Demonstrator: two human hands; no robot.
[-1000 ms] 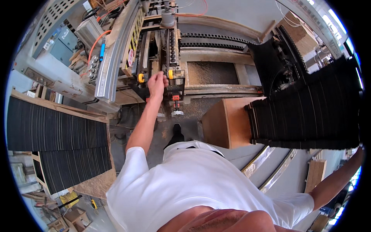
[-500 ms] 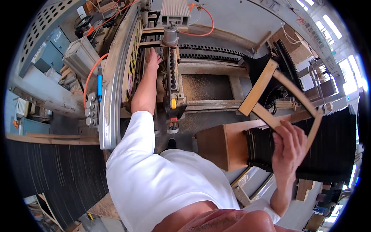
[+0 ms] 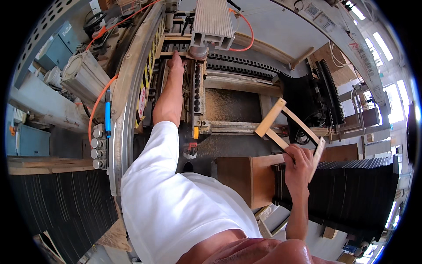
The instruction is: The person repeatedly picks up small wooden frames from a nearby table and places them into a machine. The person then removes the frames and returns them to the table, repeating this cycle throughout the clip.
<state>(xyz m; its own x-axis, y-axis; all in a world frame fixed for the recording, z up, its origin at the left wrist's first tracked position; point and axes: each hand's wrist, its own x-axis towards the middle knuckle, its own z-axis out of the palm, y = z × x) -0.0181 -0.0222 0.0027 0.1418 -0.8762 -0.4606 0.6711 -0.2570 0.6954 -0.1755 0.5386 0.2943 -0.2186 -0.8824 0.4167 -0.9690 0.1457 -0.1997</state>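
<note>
My right hand [image 3: 299,163] is closed round one side of a light wooden frame [image 3: 271,118], a four-sided piece with one broad bar, held up in the air right of the machine. My left arm stretches forward into the machine. There my left hand [image 3: 176,64] is at a pale wooden strip [image 3: 166,54], beside a column of black round knobs [image 3: 197,90]. Most of its fingers are hidden, so whether it grips the strip cannot be told. Above the hand hangs a ribbed metal block [image 3: 213,22] on a cylinder.
Stacks of black panels stand at right [image 3: 351,189] and left [image 3: 61,198]. A brown wooden box [image 3: 235,178] is in front of me. The machine's metal rail [image 3: 116,149] runs along my left, with a blue pen-like tool [image 3: 108,114] and an orange hose [image 3: 97,105]. Sawdust [image 3: 222,103] lies under the machine.
My right hand has brought the wooden frame leftward, closer to the machine. My left hand stays inside the machine, now nearer the wooden strip. The whole view has shifted slightly.
</note>
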